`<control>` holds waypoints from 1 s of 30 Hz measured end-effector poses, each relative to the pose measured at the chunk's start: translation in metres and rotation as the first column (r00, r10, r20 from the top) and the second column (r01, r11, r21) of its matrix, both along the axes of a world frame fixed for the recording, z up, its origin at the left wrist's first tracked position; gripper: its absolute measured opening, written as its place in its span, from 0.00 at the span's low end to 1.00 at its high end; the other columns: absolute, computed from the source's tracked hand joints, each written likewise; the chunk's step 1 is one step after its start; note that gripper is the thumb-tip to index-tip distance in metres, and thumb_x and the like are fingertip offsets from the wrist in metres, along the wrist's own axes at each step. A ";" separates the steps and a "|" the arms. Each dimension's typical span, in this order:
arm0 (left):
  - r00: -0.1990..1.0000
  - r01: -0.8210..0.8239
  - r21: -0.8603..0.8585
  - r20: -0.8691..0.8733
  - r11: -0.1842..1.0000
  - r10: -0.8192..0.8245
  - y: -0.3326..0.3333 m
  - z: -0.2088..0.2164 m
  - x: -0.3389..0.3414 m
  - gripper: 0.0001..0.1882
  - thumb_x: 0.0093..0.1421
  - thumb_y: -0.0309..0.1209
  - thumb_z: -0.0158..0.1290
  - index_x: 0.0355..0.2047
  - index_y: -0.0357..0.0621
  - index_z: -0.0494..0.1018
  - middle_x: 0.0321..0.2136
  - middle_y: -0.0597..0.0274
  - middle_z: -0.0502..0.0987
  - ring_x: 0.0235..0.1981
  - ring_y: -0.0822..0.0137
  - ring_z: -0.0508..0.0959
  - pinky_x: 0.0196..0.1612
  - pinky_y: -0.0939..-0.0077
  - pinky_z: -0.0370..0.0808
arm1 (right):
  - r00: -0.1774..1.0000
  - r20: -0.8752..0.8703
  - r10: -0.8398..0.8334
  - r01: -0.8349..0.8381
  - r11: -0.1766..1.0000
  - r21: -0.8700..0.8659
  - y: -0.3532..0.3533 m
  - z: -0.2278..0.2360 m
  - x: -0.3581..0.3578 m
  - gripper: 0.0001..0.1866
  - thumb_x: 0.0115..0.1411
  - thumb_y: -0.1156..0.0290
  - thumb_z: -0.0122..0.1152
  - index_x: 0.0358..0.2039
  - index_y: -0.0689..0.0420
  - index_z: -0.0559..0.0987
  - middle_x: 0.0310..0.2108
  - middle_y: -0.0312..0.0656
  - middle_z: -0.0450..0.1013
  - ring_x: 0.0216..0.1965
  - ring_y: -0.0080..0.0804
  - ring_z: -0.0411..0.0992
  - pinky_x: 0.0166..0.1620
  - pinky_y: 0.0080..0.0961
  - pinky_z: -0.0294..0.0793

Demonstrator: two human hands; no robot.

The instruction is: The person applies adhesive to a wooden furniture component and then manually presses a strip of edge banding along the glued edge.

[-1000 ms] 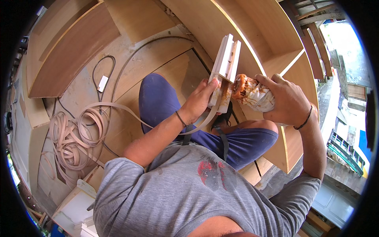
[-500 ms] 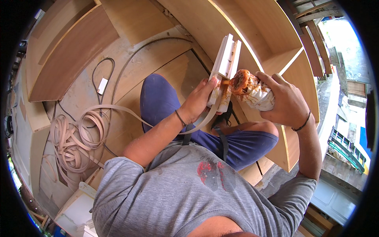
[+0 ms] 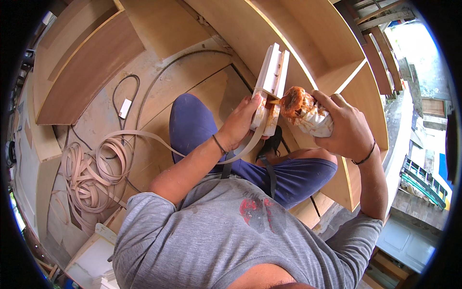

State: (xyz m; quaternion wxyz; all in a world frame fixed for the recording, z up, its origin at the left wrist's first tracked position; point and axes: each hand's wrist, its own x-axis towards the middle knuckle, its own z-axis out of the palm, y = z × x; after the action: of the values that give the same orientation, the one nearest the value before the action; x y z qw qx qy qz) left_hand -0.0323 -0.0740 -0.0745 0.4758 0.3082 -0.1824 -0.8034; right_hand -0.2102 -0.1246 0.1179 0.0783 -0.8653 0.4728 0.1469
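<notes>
My left hand (image 3: 240,123) grips a stack of white grooved wooden strips (image 3: 270,86) near its lower end, holding it upright over my lap. A pale edge-banding strip (image 3: 144,137) runs from under this hand down to the floor. My right hand (image 3: 344,123) squeezes a crumpled plastic bag of orange-brown glue (image 3: 303,108), its glue-smeared tip touching the side of the strips. I sit with my legs in blue shorts (image 3: 192,125) on a plywood floor.
A loose coil of pale edge banding (image 3: 89,176) lies on the floor at left. A black cable with a white adapter (image 3: 125,108) lies beyond it. Plywood cabinet shelves (image 3: 337,53) curve across the top right. A brown panel (image 3: 86,72) leans at upper left.
My right hand has kept the glue bag against the strips, shifting it slightly. The left hand's hold is unchanged.
</notes>
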 end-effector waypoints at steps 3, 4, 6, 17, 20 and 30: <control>0.999 -0.041 0.043 0.020 0.998 0.040 0.001 0.005 -0.002 0.23 0.65 0.50 0.36 0.49 0.47 0.64 0.37 0.62 0.74 0.33 0.71 0.78 0.30 0.71 0.80 | 1.000 0.021 0.005 -0.005 1.000 0.009 0.002 0.001 0.000 0.39 0.33 0.69 0.66 0.53 0.50 0.69 0.36 0.46 0.71 0.37 0.49 0.73 0.42 0.38 0.73; 0.999 -0.041 0.041 0.019 0.998 0.040 0.001 0.005 -0.002 0.23 0.65 0.50 0.36 0.49 0.47 0.64 0.37 0.62 0.74 0.33 0.71 0.78 0.29 0.71 0.80 | 1.000 0.022 0.002 -0.002 1.000 0.003 0.002 0.001 0.001 0.40 0.33 0.69 0.66 0.53 0.50 0.69 0.36 0.46 0.71 0.37 0.49 0.73 0.42 0.38 0.73; 0.999 -0.040 0.037 0.016 0.999 0.040 0.001 0.004 -0.002 0.23 0.65 0.50 0.36 0.49 0.47 0.64 0.37 0.62 0.74 0.33 0.71 0.78 0.29 0.71 0.80 | 1.000 0.024 -0.005 0.005 1.000 -0.011 0.001 0.002 0.002 0.40 0.32 0.69 0.67 0.53 0.50 0.69 0.36 0.46 0.71 0.37 0.49 0.73 0.42 0.38 0.73; 0.998 -0.045 0.053 0.042 0.998 0.043 0.001 0.008 -0.003 0.23 0.65 0.50 0.35 0.49 0.47 0.64 0.37 0.62 0.74 0.34 0.70 0.77 0.29 0.71 0.80 | 0.998 0.050 0.030 -0.030 0.999 -0.014 0.005 0.000 0.000 0.40 0.35 0.63 0.67 0.54 0.46 0.67 0.39 0.48 0.70 0.37 0.51 0.73 0.41 0.40 0.73; 0.999 -0.039 0.040 0.036 0.998 0.037 0.001 0.005 -0.003 0.23 0.65 0.50 0.35 0.49 0.47 0.64 0.37 0.62 0.74 0.34 0.71 0.77 0.29 0.71 0.80 | 1.000 0.028 0.003 -0.002 1.000 -0.027 0.005 0.001 0.001 0.40 0.35 0.63 0.67 0.54 0.46 0.67 0.39 0.49 0.70 0.37 0.51 0.73 0.41 0.40 0.73; 0.998 -0.052 0.031 0.035 0.998 0.051 0.000 0.006 0.001 0.22 0.66 0.50 0.33 0.48 0.48 0.63 0.35 0.62 0.74 0.33 0.71 0.77 0.30 0.72 0.79 | 0.997 0.071 -0.009 0.011 1.000 -0.015 0.006 0.000 0.004 0.40 0.34 0.68 0.66 0.54 0.50 0.68 0.38 0.46 0.71 0.38 0.49 0.73 0.42 0.39 0.73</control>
State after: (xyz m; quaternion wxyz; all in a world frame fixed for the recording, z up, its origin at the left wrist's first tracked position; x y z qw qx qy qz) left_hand -0.0315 -0.0744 -0.0686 0.4884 0.3339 -0.1697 -0.7882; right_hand -0.2062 -0.1186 0.1176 0.0890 -0.8682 0.4751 0.1119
